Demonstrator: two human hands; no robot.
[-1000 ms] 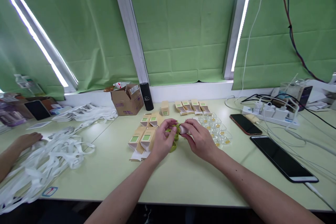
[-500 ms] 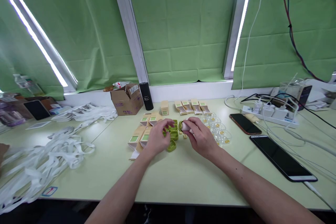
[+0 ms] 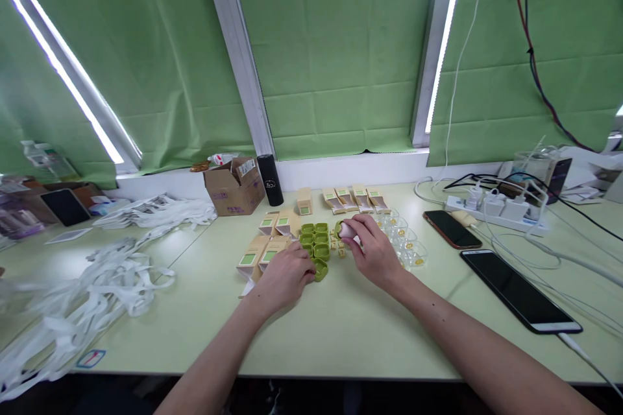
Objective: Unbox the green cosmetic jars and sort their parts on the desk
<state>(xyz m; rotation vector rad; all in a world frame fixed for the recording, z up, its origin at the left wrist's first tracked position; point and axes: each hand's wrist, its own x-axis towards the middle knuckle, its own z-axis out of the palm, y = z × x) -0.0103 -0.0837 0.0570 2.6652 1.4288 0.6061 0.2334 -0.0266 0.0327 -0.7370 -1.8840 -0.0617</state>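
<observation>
My right hand (image 3: 372,248) is closed around a small white rounded piece (image 3: 347,231) with a green part at its left end. Just left of it stand two columns of small olive-green square cups (image 3: 321,251). The lowest green cup (image 3: 319,270) sits askew from the others, and my left hand (image 3: 291,272) has its fingers curled and pressed at that cup's left edge. Tiny yellowish pieces (image 3: 341,246) lie between the cups and my right hand. Clear plastic cups (image 3: 413,253) with yellow bits inside stand right of my right hand.
Kraft paper boxes with green labels (image 3: 253,256) lie left of the cups; more small boxes (image 3: 360,198) stand behind. At the back are a cardboard carton (image 3: 234,188) and a black cylinder (image 3: 270,179). Phones (image 3: 518,290), cables and a power strip (image 3: 496,214) lie right, white straps (image 3: 107,285) left.
My left hand has come down from above the green cups to the lowest one, uncovering the columns. My right hand still holds the white piece, slightly farther right.
</observation>
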